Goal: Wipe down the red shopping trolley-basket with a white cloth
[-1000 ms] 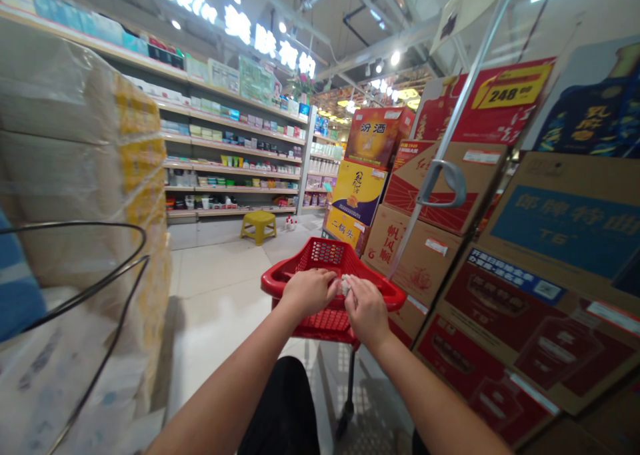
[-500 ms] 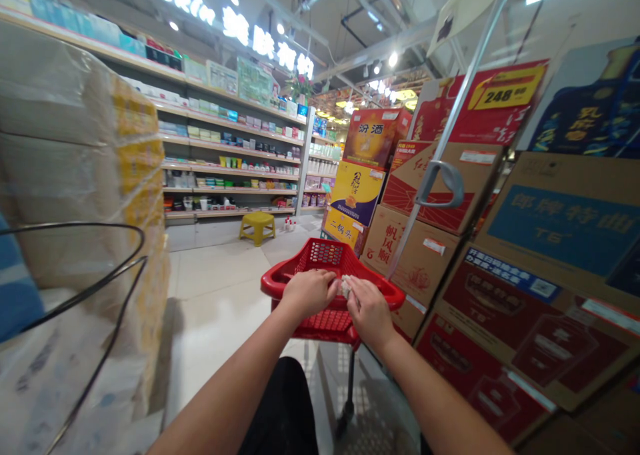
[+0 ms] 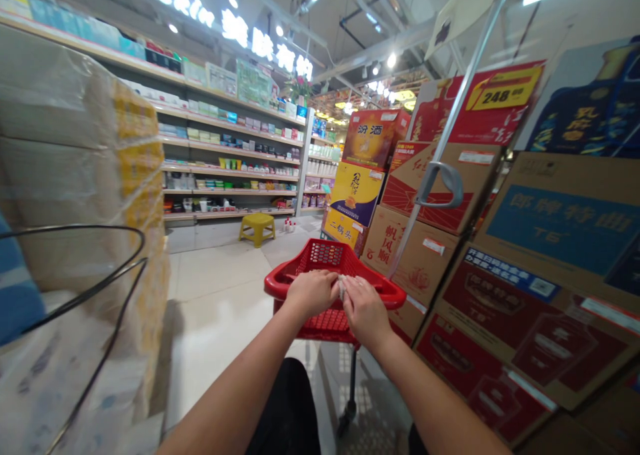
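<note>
While the wide view bows the aisle outward, the left hand [image 3: 313,294] and the right hand [image 3: 367,312] meet plainly above the red plastic shopping cart [image 3: 386,298], just over its near rim. Both are curled nearly closed, knuckles up, with their fingertips brought together on a pale crumpled scrap [image 3: 342,286] that sits between them, mostly hidden by the fingers. It looks like thin paper or plastic film, though it shows too small here to be sure. Either way it should weigh next to nothing and be soft and flimsy, easy to tear or drop, so a light fingertip pinch on an exposed edge would suit it best.

Right of the cart stand stacked cardboard liquor cartons [image 3: 565,232], printed in red and blue, with a yellow price card [image 3: 504,87] above them. Left of the cart rise plastic-wrapped bales [image 3: 65,108], with a black wire loop [image 3: 75,268] in front of them. Ahead of the cart, a yellow plastic stool [image 3: 257,229] sits on the tile floor [image 3: 215,275] before long retail shelves [image 3: 230,170] of boxed goods.
</note>
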The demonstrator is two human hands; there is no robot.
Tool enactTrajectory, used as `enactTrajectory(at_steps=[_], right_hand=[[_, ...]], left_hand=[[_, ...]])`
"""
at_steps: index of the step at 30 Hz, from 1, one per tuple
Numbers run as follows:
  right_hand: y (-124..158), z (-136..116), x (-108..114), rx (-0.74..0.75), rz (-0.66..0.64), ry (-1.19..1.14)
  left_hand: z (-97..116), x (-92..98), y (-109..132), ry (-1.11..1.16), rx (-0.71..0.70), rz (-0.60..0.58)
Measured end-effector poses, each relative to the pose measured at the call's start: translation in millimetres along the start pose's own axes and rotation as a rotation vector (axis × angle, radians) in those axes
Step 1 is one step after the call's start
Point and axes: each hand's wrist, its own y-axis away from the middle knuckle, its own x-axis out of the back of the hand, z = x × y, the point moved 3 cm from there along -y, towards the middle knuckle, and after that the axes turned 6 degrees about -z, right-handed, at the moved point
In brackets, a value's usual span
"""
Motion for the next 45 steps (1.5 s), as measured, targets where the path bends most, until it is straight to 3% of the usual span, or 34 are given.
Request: enactTrajectory(at_steps=[5, 9, 13, 17, 21, 24, 28, 31, 35, 38, 42, 45], right_hand=[[9.7, 21.9, 6.8, -0.049, 0.002, 0.001], [5.4, 12.7, 0.3, -0.127, 0.044, 0.012], [2.2, -3.9, -2.8, -0.021, 0.022, 0.022], [8.7, 3.7, 3.0, 0.069, -0.025, 0.016], [12.4, 12.1, 4.2, -0.011, 0.033, -0.006], [10.3, 4.3, 0.5, -0.061, 0.095, -0.02], [9.2, -5.0, -2.0, 0.068, 0.017, -0.033], [14.9, 6.2, 2.7, 0.11, -0.031, -0.056], [22.3, 26.5, 9.8, -0.024, 0.068, -0.101], [20.0, 23.3, 7.9, -0.127, 0.181, -0.128], [10.2, 0.8, -2.5, 0.009, 0.081, -0.091], [10.6, 1.3, -1.9, 0.064, 0.043, -0.087]], left_hand=[[0.7, -0.4, 1.0, -0.027, -0.009, 0.012], [-0.4, -3.8, -1.8, -0.02, -0.004, 0.014], [-2.2, -3.9, -1.8, 0.016, -0.002, -0.005], [-2.1, -0.9, 1.3, 0.028, -0.005, -0.02], [0.8, 0.5, 1.8, 0.018, 0.012, -0.011], [3.1, 0.5, 0.9, 0.009, 0.024, -0.019], [2.5, 1.0, 1.3, 0.009, 0.007, -0.03], [-0.3, 1.1, 2.5, 0.002, -0.012, -0.01], [-1.4, -1.8, 2.2, -0.015, -0.009, 0.003], [1.4, -4.4, -0.6, 0.001, 0.006, 0.0], [5.0, -5.4, -4.1, 0.024, 0.004, -0.017], [4.8, -4.0, -3.6, 0.027, 0.009, -0.021]])
